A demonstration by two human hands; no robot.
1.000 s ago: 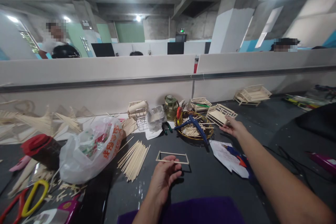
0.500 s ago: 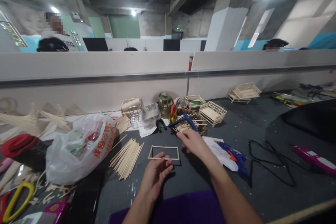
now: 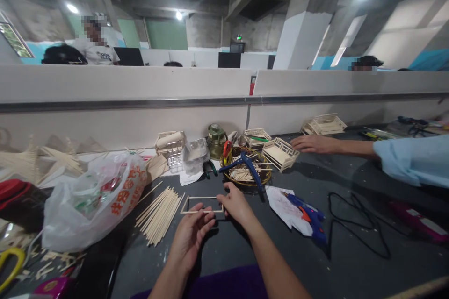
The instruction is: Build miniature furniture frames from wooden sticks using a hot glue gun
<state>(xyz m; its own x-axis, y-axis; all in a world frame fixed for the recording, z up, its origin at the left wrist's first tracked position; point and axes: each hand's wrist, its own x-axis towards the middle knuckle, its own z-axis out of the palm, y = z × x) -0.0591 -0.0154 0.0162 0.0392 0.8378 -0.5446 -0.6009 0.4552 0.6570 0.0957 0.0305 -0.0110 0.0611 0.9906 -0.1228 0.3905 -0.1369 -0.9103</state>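
A small rectangular frame of thin wooden sticks (image 3: 205,197) is held just above the dark table. My left hand (image 3: 192,232), palm turned up, has its fingers closed around the frame's near side. At the right end, the thumb and fingers of my right hand (image 3: 236,204) pinch the frame's corner; part of that end is hidden behind them. Left of the frame lies a fanned bundle of loose wooden sticks (image 3: 159,215). Beyond my right hand, a round basket (image 3: 268,180) holds short stick pieces and a blue T-shaped tool (image 3: 250,168).
Another person's hand (image 3: 315,144) reaches in from the right beside a miniature stick-built bench (image 3: 280,153). A blue glue gun (image 3: 314,217) lies on paper, near a black cord (image 3: 365,224). A white plastic bag (image 3: 91,215) and yellow-handled scissors (image 3: 16,261) occupy the left.
My right hand has come down from near the basket to the frame's right corner. Another person's arm has entered from the right. The camera view has shifted slightly.
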